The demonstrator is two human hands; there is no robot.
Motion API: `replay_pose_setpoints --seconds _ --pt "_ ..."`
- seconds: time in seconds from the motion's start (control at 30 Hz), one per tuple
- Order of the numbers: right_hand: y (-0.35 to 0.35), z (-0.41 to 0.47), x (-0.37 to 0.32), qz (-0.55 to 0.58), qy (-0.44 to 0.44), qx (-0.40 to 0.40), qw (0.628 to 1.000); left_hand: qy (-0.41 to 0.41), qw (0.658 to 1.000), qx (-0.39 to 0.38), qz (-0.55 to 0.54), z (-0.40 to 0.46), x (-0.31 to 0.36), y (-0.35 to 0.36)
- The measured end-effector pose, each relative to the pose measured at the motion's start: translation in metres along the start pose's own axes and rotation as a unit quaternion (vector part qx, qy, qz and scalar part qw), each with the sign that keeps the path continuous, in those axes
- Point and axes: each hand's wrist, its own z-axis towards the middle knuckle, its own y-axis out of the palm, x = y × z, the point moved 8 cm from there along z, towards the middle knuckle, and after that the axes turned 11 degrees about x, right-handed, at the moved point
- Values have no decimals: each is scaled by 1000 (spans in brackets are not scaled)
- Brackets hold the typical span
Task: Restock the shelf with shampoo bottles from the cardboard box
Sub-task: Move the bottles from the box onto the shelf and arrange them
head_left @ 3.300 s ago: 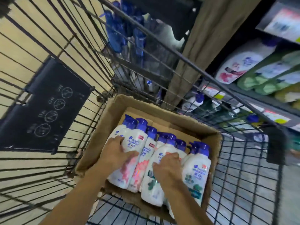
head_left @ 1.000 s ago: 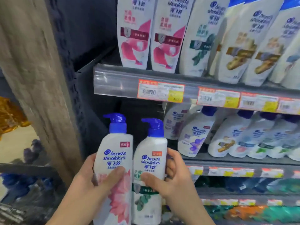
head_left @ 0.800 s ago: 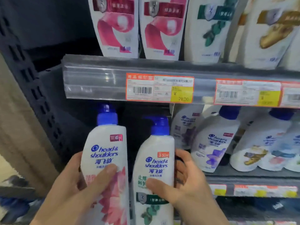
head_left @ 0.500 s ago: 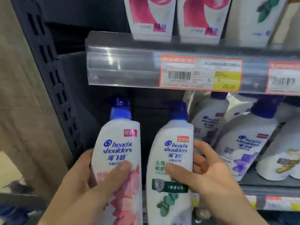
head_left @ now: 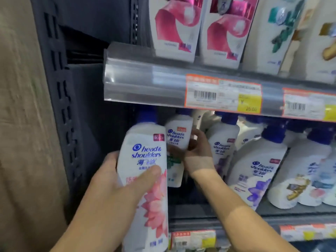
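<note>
A pink-label bottle [head_left: 145,179] is gripped by the left hand [head_left: 116,186], thumb curled across its front, in front of the shelf [head_left: 214,210] at its left end. A green-label bottle [head_left: 177,140] is pinched by the right hand [head_left: 197,151] over the shelf's left end, just beside a purple-label bottle [head_left: 223,142].

left hand [head_left: 116,180] grips pink-flower bottle [head_left: 145,179] upright before shelf [head_left: 227,210] | right hand [head_left: 198,153] holds green-label bottle [head_left: 177,142] inside shelf, beside purple-label bottle [head_left: 221,142]
</note>
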Motion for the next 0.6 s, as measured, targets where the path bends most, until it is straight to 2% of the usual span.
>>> replay_pose_setpoints --seconds 0.03,0.07,0.43,0.6 --pt "-2 3 4 -9 -2 2 1000 7 1000 -15 8 5 0 1" --pt "-4 5 8 -19 -4 0 1000 13 1000 11 16 13 -7 2" --pt "23 35 21 -48 -49 20 997 68 995 76 -4 45 -8 6" --pt "23 54 33 -73 -45 19 996 52 994 96 15 50 -24 -5"
